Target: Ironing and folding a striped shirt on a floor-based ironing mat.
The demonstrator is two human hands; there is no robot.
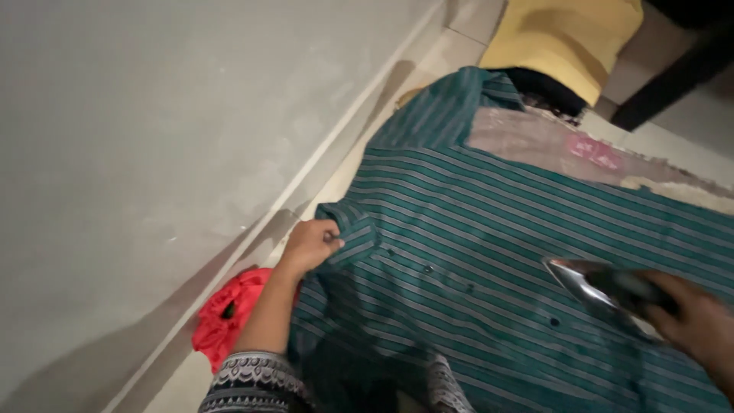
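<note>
Right now, nearest me: my patterned sleeve (252, 378), and just left of it a red cloth (225, 317) bunched on the floor by the wall. My left hand (310, 245) has its fingers pinched shut on the edge of the green striped shirt (474, 229), near the collar end, pulling it toward the wall. My right hand (699, 321) is clenched around the handle of the iron (604, 287), its shiny soleplate tipped up at the nose and partly off the fabric, pointing at the button placket (447, 279). The shirt lies spread flat across the padded surface (535, 141), front up, buttons in a diagonal row between my two hands. My read: keep the left pull steady so the panel stays taut, drop the soleplate flat before gliding, run along the stripes, and work the nose around the buttons rather than over them. Keep left fingers well clear of the iron's path. Risk: slack near the placket gets pressed into a crease. Farther out: bare pinkish-grey pad cover shows past the shirt shoulder, then a yellow cloth (566, 38) at the far end, and a dark furniture leg (673, 76) beyond.
</note>
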